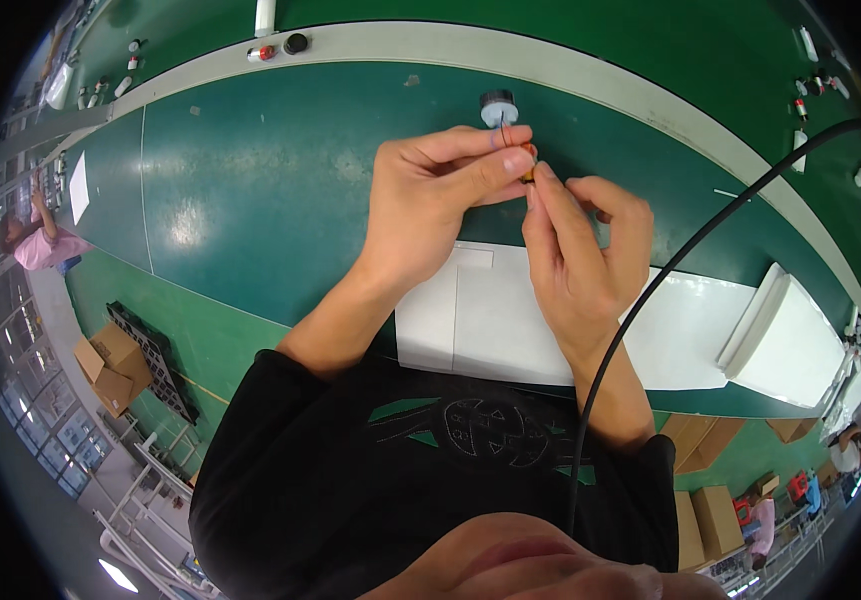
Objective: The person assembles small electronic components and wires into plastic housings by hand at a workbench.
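Above the green work table, my left hand point(415, 195) and my right hand point(595, 235) meet fingertip to fingertip. Between thumb and fingers my left hand pinches thin red and blue wires point(506, 136). They run to a round part with a black rim and a whitish face point(498, 110), just beyond the fingertips. My right hand's thumb and index finger close on a small orange, yellow and black piece point(528, 175) near the wire ends. Fingers cover most of that piece, so its exact kind does not show.
White sheets point(490, 330) lie under my forearms, and a white stack point(785, 335) is at the right. A black cable point(710, 225) crosses the right side. On the far ledge sit a red-and-white cylinder point(261, 53) and a black round part point(296, 43). A person in pink point(50, 245) is far left.
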Action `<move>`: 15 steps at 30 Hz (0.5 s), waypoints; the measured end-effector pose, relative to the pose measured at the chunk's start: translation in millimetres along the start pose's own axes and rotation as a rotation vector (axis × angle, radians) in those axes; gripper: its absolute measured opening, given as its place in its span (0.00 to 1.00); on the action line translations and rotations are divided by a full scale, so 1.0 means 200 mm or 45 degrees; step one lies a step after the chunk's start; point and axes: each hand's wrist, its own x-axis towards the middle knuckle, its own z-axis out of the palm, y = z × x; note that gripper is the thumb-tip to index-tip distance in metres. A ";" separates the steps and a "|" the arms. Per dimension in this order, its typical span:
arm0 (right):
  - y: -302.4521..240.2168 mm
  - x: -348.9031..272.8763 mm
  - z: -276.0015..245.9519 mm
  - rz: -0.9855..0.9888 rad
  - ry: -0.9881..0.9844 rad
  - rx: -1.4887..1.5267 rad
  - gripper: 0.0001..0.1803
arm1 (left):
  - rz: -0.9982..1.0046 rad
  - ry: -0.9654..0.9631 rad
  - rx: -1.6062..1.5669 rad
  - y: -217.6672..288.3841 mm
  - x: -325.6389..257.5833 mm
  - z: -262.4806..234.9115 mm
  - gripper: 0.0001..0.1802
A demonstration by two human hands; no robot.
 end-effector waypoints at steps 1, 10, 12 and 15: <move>0.00 0.00 0.01 0.012 0.031 0.048 0.19 | -0.002 0.006 0.001 0.01 0.00 0.00 0.10; -0.05 0.03 -0.07 -0.164 -0.349 0.209 0.13 | 0.145 0.076 0.011 0.12 0.06 -0.10 0.14; -0.07 0.00 -0.06 -0.291 -0.714 0.144 0.06 | 0.137 0.127 0.012 0.12 0.02 -0.14 0.13; -0.09 -0.06 -0.03 -0.443 -0.708 -0.003 0.05 | 0.201 0.254 -0.150 0.07 -0.14 -0.17 0.12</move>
